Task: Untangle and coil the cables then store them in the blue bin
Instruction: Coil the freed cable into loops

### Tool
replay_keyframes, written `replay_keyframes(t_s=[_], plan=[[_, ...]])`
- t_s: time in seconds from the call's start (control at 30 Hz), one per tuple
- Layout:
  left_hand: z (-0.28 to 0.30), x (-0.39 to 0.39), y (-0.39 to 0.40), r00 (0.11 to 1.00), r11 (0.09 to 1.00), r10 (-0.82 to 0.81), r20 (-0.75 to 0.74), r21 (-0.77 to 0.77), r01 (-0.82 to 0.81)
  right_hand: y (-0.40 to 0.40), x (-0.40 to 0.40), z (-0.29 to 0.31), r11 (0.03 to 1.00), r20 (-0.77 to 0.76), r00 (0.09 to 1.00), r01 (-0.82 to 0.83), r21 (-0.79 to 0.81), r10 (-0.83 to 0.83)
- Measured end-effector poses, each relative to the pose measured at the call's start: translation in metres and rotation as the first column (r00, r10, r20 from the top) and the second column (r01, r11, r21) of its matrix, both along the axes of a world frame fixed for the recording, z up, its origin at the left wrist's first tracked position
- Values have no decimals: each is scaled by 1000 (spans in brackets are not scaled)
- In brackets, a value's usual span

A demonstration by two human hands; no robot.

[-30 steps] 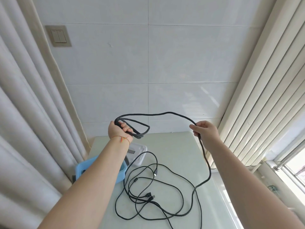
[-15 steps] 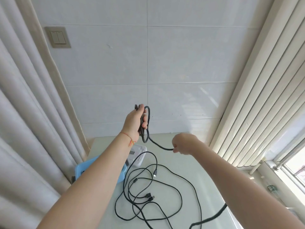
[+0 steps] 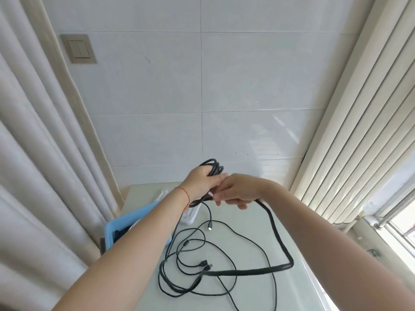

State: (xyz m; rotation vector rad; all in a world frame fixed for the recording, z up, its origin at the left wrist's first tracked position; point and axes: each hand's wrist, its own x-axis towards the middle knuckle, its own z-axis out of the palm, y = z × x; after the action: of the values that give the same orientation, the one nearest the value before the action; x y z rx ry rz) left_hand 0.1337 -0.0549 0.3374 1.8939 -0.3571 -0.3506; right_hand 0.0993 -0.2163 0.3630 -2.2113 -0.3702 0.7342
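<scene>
A pale table (image 3: 258, 225) against a tiled wall carries one blue bin (image 3: 125, 223) and tangled thin cables (image 3: 193, 248). The left hand (image 3: 202, 182) grips a coiled thick cable (image 3: 213, 166); the right hand (image 3: 238, 191) pinches its trailing length.

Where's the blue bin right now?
In the head view, the blue bin sits at the table's back left by the curtain, partly hidden under the left forearm, left of the loose cables.

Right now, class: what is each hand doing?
Left hand: closed, holding the coiled loops of the thick black cable.
Right hand: closed, fingers pinching the same cable's next stretch.
</scene>
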Motion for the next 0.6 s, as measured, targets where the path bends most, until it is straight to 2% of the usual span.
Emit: replay_keyframes(t_s=[0.07, 0.1, 0.17, 0.23, 0.27, 0.33, 0.37, 0.43, 0.47, 0.5, 0.53, 0.57, 0.6], plan=[[3, -4, 0, 992, 997, -72, -105, -26, 70, -7, 3, -3, 988, -58, 996, 68, 137, -61], [6, -5, 1, 985, 995, -102, -138, 7, 104, -9, 4, -4, 981, -93, 994, 78, 180, -62], [9, -5, 2, 982, 972, -130, -139, 177, 154, -12, 5, -6, 975, -160, 987, 58, 214, -24], [11, -2, 3, 982, 932, -132, -133, 321, 168, -17, 8, -11, 981, -204, 977, 94, 171, -58], [12, -1, 4, 983, 913, -139, -123, 368, 175, -22, 11, -16, 989, -185, 977, 121, 87, -103], [11, 4, 9, 978, 882, -179, -105, 424, 207, -36, 18, -28, 963, -63, 987, 127, -236, -146], [11, 6, 12, 973, 869, -198, -116, 439, 229, -44, 21, -34, 894, 8, 991, 127, -430, -137], [9, 11, 20, 967, 850, -207, -146, 464, 251, -68, 16, -48, 636, 154, 979, 203, -745, -132], [9, 13, 23, 969, 866, -195, -149, 437, 242, -81, 12, -56, 523, 223, 958, 286, -803, -182], [7, 16, 26, 974, 909, -162, -156, 360, 209, -92, 9, -62, 460, 254, 933, 349, -817, -256], [6, 18, 28, 977, 964, -108, -186, 222, 149, -99, 6, -65, 465, 230, 918, 365, -806, -323], [4, 19, 28, 969, 997, -53, -243, 46, 66, -101, 3, -66, 518, 156, 910, 351, -780, -383], [3, 21, 26, 949, 993, -6, -314, -118, -32, -101, 2, -68, 578, 77, 897, 344, -740, -436]])
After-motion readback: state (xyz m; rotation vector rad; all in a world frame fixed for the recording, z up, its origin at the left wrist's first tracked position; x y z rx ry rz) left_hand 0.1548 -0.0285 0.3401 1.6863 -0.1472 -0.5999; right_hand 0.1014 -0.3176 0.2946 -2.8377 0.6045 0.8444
